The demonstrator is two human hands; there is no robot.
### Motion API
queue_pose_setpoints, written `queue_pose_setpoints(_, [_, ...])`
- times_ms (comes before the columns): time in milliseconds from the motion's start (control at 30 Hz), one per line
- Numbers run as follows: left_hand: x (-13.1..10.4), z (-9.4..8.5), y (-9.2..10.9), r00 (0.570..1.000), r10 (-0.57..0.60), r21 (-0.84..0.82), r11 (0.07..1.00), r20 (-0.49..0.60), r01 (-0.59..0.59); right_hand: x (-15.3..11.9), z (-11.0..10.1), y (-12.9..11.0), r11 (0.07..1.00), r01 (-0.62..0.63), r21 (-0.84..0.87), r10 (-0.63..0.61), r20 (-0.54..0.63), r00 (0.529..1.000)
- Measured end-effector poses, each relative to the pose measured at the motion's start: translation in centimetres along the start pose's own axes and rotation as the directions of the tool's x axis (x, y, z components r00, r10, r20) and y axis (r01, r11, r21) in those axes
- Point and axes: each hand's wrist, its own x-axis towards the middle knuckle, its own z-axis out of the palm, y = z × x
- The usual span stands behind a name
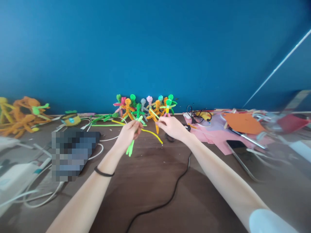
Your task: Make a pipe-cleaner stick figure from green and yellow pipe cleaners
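Note:
My left hand point(131, 131) is closed around a small bundle of light green pipe cleaners point(130, 148). Their ends hang below the fist, and a short tip shows above the thumb. Up and to the right, the fingers of my right hand point(171, 127) pinch a pale yellow-green pipe cleaner point(154, 114), which points to the upper left. A bent yellow pipe cleaner point(154, 133) passes behind my left hand, close to the tabletop. Just beyond both hands, several pipe-cleaner figures, among them an orange figure point(128, 105), lean against the blue wall.
Left lie a dark, pixelated device point(75, 155), white cables and a heap of orange pipe-cleaner shapes point(26, 113). A black cable point(176, 191) crosses the brown table point(145, 181). On the right are pink sheets point(206, 132), an orange sheet point(243, 122) and a phone point(239, 152).

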Motion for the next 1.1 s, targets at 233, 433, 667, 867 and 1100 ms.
queue_pose_setpoints(233, [0.7,-1.1,-0.8,0.985,-0.082,-0.101,0.993,-0.152,0.067,-0.8,2.6,-1.2,0.871,-0.059,-0.487,0.248,0.334,0.909])
queue_pose_setpoints(433, [0.8,-1.3,-0.9,0.986,-0.066,-0.082,0.995,-0.153,0.054,-1.0,-0.8,-1.7,0.847,-0.067,-0.528,0.403,0.553,0.729])
queue_pose_setpoints(667, [0.4,-1.0,-0.4,0.984,-0.052,-0.045,0.998,-0.17,0.045,-0.9,-0.3,-0.4,0.914,-0.096,-0.393,0.228,0.305,0.925])
queue_pose_setpoints(867, [0.2,-0.8,-0.2,0.982,-0.083,-0.046,0.996,-0.173,0.076,-1.0,5.1,-0.5,0.948,0.15,-0.279,-0.076,0.259,0.963])
queue_pose_setpoints(1100, [0.2,-1.0,-0.2,0.98,-0.079,-0.019,0.997,-0.18,0.077,-0.9,2.8,0.0,0.97,0.062,-0.236,0.04,0.405,0.913])
